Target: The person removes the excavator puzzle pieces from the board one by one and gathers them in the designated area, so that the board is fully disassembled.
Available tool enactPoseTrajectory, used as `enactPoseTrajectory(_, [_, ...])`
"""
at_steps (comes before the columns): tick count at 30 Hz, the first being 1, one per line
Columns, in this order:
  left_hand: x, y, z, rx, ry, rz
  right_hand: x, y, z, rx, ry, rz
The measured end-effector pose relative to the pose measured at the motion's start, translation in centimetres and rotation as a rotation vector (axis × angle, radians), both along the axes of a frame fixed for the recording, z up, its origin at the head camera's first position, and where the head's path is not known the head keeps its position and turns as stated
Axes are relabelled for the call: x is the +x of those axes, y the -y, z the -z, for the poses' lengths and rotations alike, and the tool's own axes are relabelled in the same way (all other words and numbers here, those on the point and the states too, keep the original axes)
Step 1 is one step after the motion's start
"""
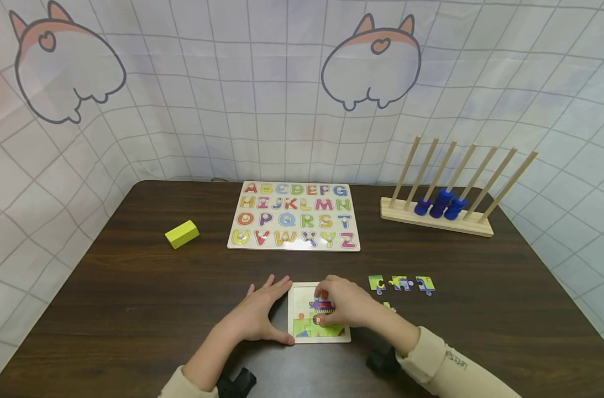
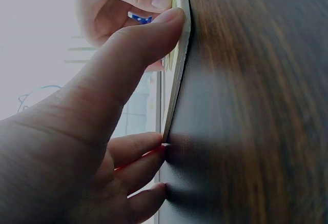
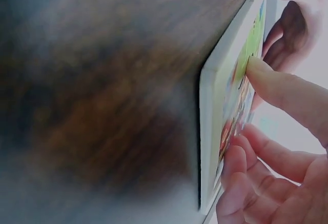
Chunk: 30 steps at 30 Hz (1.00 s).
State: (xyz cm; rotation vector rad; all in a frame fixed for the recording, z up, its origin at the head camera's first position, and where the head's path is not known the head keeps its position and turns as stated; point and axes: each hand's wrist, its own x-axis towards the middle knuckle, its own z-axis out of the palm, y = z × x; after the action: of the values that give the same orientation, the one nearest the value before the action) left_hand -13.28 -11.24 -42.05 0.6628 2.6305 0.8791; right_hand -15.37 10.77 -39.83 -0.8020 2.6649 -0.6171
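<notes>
1. The square jigsaw board with a pale wooden frame (image 1: pixel 302 298) lies flat on the dark brown wood-grain table (image 1: pixel 132 309), near its front edge, between my two hands.
2. My left hand (image 1: pixel 262 315) has its fingers spread and fairly straight; the thumb touches the board's near left corner, the fingertips its far left corner.
3. My right hand (image 1: pixel 348 301) reaches over the board's right side, fingers curled, thumb and fingertips pinching a purple-and-red jigsaw piece (image 1: pixel 323 305) at the board's middle.
4. Green picture pieces (image 1: pixel 306 327) fill the board's near part; its far left part shows bare and pale.
5. Right of the board, three loose yellow-green and purple jigsaw pieces (image 1: pixel 400 283) lie in a row, and a fourth green piece (image 1: pixel 388 305) shows partly behind my right forearm.
6. Beyond the board lies a white rectangular alphabet board with coloured letters (image 1: pixel 294 213); to its left sits a bright yellow rectangular block (image 1: pixel 182 234).
7. At the far right stands a pale wooden rack with seven upright pegs (image 1: pixel 401 213), dark blue beads (image 1: pixel 440 205) on its three middle pegs.
8. My cream sleeves (image 1: pixel 431 356) are turned up at both wrists.
</notes>
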Motion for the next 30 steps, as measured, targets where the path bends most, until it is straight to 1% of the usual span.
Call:
enactPoseTrajectory(7, [0.02, -0.03, 0.01, -0.002, 0.004, 0.001, 0.01, 0.06, 0.17, -0.068, 0.047, 0.004])
enactPoseTrajectory(13, [0.01, -0.07, -0.02, 0.001, 0.005, 0.002, -0.06, -0.07, -0.07, -0.130, 0.063, -0.001])
enactPoseTrajectory(23, [0.05, -0.07, -0.07, 0.000, 0.008, 0.001, -0.29, -0.04, -0.46, -0.134, 0.083, -0.002])
enactPoseTrajectory(30, [0.03, -0.05, -0.08, -0.004, 0.008, -0.003, -0.28, -0.28, -0.62, -0.155, 0.070, 0.002])
